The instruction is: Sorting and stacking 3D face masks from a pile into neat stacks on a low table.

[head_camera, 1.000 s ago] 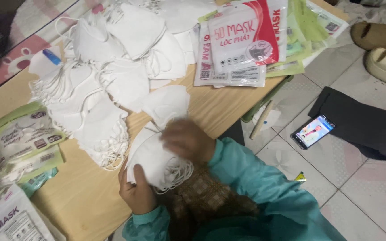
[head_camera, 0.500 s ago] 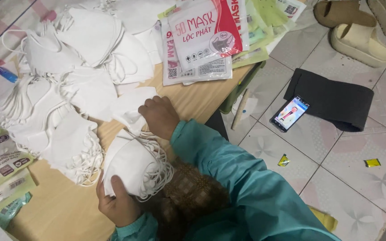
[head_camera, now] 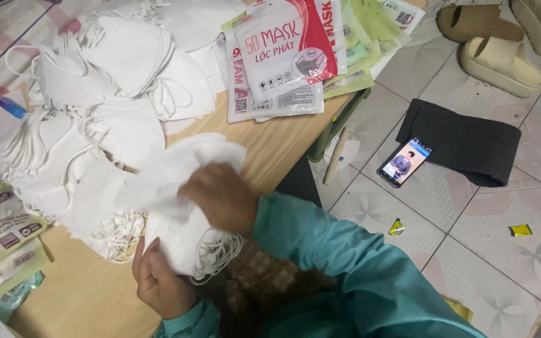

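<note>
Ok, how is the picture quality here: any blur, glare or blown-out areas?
Head view: the right hand and the white mask under it are smeared by motion; the left hand is sharper; the mask piles look nearly blown out, folds faint; the phone on the floor stays crisp; lighting is soft, shadows weak.

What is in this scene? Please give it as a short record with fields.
left hand: holds the stack of white face masks from below
right hand: lies on top of the same stack, blurred
table: wooden table with loose mask piles behind the hands
packs: printed mask packages at the table's far edge
floor: lit phone beside a dark folded cloth; beige sandals
clothing: teal sleeves
</note>
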